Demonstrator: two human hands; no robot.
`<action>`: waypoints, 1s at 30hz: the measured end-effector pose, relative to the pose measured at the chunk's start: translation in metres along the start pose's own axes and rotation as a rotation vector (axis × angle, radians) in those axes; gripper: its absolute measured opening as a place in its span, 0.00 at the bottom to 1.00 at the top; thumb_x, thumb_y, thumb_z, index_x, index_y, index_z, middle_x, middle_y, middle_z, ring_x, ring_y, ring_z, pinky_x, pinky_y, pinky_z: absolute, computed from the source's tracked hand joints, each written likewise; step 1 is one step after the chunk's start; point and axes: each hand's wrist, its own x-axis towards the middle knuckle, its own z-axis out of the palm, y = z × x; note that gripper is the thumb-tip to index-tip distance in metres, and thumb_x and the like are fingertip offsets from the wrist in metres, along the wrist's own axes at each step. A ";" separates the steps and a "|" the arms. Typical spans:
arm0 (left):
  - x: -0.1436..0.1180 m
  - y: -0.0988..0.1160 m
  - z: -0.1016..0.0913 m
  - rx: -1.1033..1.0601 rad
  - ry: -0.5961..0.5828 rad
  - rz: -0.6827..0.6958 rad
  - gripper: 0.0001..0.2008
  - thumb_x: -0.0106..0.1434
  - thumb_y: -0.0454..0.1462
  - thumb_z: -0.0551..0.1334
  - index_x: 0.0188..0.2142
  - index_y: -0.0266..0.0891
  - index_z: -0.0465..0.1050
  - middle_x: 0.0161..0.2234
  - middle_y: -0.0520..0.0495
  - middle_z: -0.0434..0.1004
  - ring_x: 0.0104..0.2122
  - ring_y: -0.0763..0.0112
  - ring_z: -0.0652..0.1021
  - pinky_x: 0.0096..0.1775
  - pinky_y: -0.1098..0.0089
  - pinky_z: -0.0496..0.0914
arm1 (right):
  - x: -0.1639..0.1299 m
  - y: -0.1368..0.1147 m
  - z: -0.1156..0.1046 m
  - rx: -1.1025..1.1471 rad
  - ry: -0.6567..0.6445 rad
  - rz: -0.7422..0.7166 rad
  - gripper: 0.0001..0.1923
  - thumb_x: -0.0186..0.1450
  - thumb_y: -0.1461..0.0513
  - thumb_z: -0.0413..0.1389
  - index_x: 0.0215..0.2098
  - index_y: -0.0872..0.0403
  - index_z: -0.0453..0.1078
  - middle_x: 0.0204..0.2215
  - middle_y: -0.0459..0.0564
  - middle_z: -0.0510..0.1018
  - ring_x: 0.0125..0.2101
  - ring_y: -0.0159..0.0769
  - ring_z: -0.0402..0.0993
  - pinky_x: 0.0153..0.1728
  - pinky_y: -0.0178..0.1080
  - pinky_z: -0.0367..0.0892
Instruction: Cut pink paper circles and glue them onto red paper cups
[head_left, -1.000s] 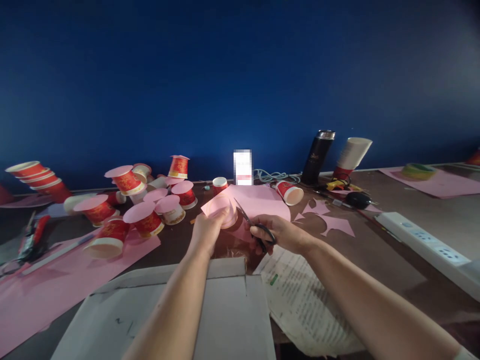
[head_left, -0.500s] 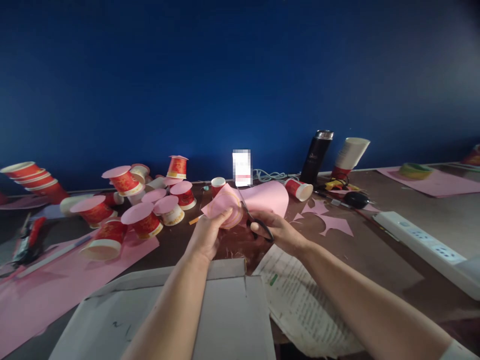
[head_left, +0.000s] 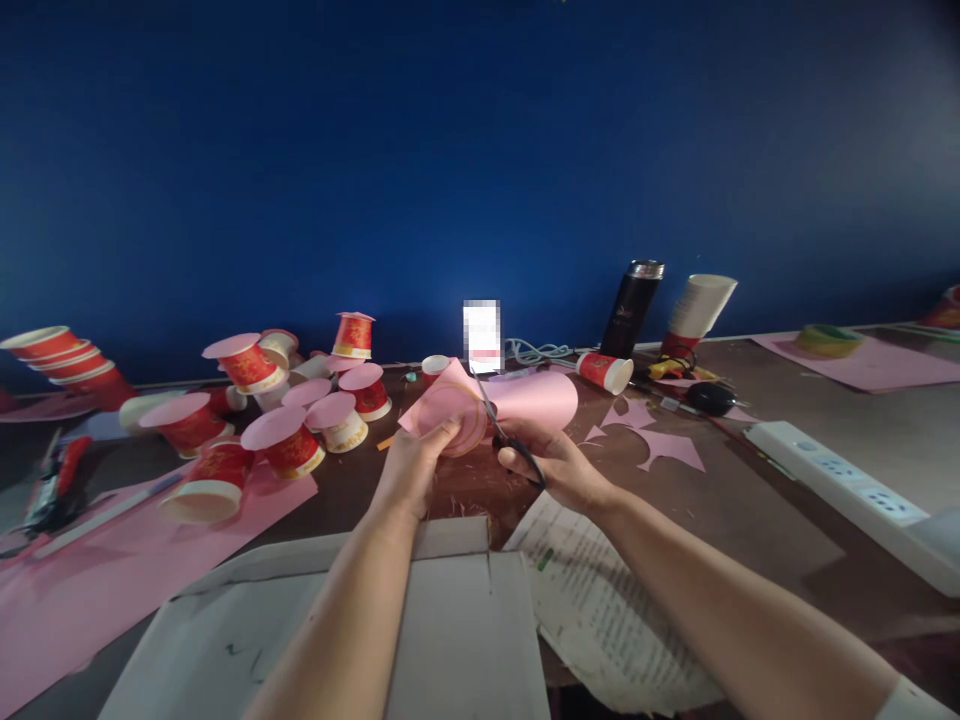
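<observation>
As scissors (head_left: 504, 432) cut, fingers (head_left: 448, 432) pinching paper (head_left: 525, 398)

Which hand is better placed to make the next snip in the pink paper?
Right. The right hand already has the scissors in its grip, blades at the pink paper; the left hand holds that paper.

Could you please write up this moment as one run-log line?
left hand: holds pink paper | right hand: scissors cutting it | left: paper cups | right: power strip
</observation>
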 end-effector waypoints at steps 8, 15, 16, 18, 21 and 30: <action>-0.005 0.007 0.001 0.021 0.025 -0.145 0.23 0.47 0.42 0.72 0.40 0.29 0.77 0.35 0.36 0.81 0.34 0.55 0.81 0.37 0.61 0.74 | -0.002 -0.002 -0.004 0.021 -0.020 0.063 0.22 0.59 0.51 0.62 0.48 0.55 0.74 0.33 0.48 0.75 0.33 0.33 0.68 0.34 0.35 0.63; -0.003 0.004 -0.003 0.003 -0.006 -0.151 0.24 0.47 0.40 0.72 0.42 0.31 0.76 0.36 0.37 0.82 0.33 0.58 0.81 0.35 0.62 0.75 | -0.002 -0.008 -0.005 -0.099 0.032 0.106 0.22 0.58 0.50 0.63 0.43 0.57 0.77 0.24 0.43 0.68 0.23 0.26 0.55 0.22 0.32 0.51; -0.003 0.004 -0.003 0.001 -0.013 -0.153 0.24 0.47 0.40 0.72 0.42 0.31 0.76 0.36 0.37 0.82 0.33 0.58 0.81 0.35 0.63 0.75 | -0.002 -0.009 -0.005 -0.108 0.033 0.107 0.21 0.58 0.50 0.63 0.42 0.57 0.77 0.23 0.43 0.67 0.23 0.26 0.54 0.22 0.32 0.50; -0.002 0.003 -0.004 -0.005 -0.020 -0.153 0.24 0.47 0.40 0.72 0.43 0.30 0.76 0.36 0.38 0.82 0.33 0.58 0.81 0.35 0.63 0.75 | -0.002 -0.010 -0.004 -0.123 0.036 0.109 0.21 0.57 0.50 0.63 0.40 0.57 0.77 0.22 0.42 0.66 0.22 0.26 0.53 0.22 0.32 0.49; -0.001 0.003 -0.004 -0.011 -0.023 -0.148 0.24 0.47 0.39 0.72 0.43 0.30 0.76 0.37 0.38 0.81 0.33 0.59 0.81 0.35 0.64 0.75 | -0.002 -0.010 -0.005 -0.144 0.037 0.120 0.20 0.57 0.50 0.63 0.39 0.58 0.78 0.22 0.43 0.67 0.23 0.26 0.53 0.22 0.33 0.48; 0.001 0.000 -0.008 0.013 -0.012 -0.135 0.25 0.47 0.41 0.72 0.43 0.30 0.75 0.34 0.40 0.81 0.31 0.62 0.80 0.31 0.68 0.73 | -0.002 0.000 -0.012 -0.132 0.034 0.117 0.22 0.57 0.51 0.64 0.44 0.56 0.78 0.27 0.45 0.75 0.27 0.31 0.65 0.27 0.34 0.58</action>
